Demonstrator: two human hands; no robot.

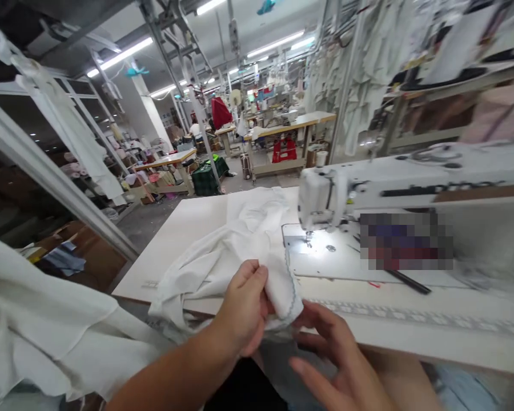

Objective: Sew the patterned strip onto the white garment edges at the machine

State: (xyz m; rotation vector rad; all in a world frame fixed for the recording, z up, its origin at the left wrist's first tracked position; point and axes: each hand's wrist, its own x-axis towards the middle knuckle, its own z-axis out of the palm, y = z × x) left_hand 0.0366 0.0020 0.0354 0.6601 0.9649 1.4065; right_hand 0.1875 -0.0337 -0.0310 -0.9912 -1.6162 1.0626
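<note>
Worktop [192,225] toward twelve o'clock; I have the left hand [245,305] pinching white cloth [248,237], seemingly arranging it; the right hand [340,348], spread at five, probably must close.

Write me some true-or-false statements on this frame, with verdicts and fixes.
1. The left hand pinches the white cloth. True.
2. The sewing machine stands on the cloth's left in the picture. False: it stands on the right.
3. A ruler strip runs along the table. True.
4. The right hand is clenched in a fist. False: its thumb and fingers are spread, near the cloth's edge.
5. Bright light falls below the machine's head. True.
</note>
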